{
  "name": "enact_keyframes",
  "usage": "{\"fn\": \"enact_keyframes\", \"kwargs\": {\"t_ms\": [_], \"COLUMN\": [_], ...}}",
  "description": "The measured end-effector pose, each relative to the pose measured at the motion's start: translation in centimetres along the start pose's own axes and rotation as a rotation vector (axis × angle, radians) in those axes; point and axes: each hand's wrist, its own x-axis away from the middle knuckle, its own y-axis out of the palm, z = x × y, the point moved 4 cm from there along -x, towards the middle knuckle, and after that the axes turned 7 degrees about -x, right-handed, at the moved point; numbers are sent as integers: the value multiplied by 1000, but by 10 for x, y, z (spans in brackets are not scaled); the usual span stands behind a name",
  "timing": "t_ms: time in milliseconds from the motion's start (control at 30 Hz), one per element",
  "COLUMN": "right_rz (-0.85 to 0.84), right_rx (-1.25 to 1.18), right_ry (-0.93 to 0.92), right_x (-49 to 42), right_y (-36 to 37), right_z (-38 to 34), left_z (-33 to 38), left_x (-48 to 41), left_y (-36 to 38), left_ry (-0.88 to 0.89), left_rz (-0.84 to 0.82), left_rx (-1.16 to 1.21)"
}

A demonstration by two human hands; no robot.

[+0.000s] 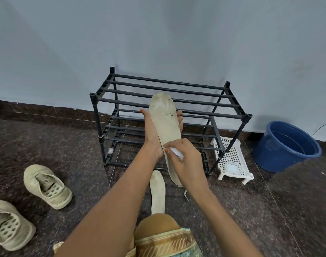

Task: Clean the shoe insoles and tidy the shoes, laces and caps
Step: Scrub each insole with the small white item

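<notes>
My left hand (154,132) grips a long beige insole (166,123) from behind, holding it up in front of the shoe rack; dark spots show near its toe end. Over the lower half of this insole, my right hand (184,160) pinches a small white wipe (176,152) against its surface. A second beige insole (158,193) lies flat on the floor just beyond my knee. Two beige shoes lie on the floor at the left, one (47,185) farther off and one (9,224) at the frame's edge, both without laces.
A black two-tier shoe rack (169,86) stands against the wall with bare shelves. A small white perforated stand (232,158) sits to its right, and a blue tub (286,147) stands farther right. The floor is dark speckled stone.
</notes>
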Motion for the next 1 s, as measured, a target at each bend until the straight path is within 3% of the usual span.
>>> {"fn": "enact_keyframes", "kwargs": {"t_ms": [267, 633, 833, 1000], "right_rz": [115, 21, 91, 164], "right_rx": [14, -39, -127, -166], "right_ry": [137, 75, 273, 332], "right_x": [-23, 1, -8, -16], "right_y": [-16, -3, -15, -16], "right_z": [12, -1, 15, 19], "left_z": [-1, 1, 1, 0], "left_x": [4, 1, 2, 7], "left_y": [2, 2, -2, 3], "left_ry": [6, 6, -22, -18], "left_rz": [16, 2, 60, 67], "left_rx": [-94, 41, 82, 1]}}
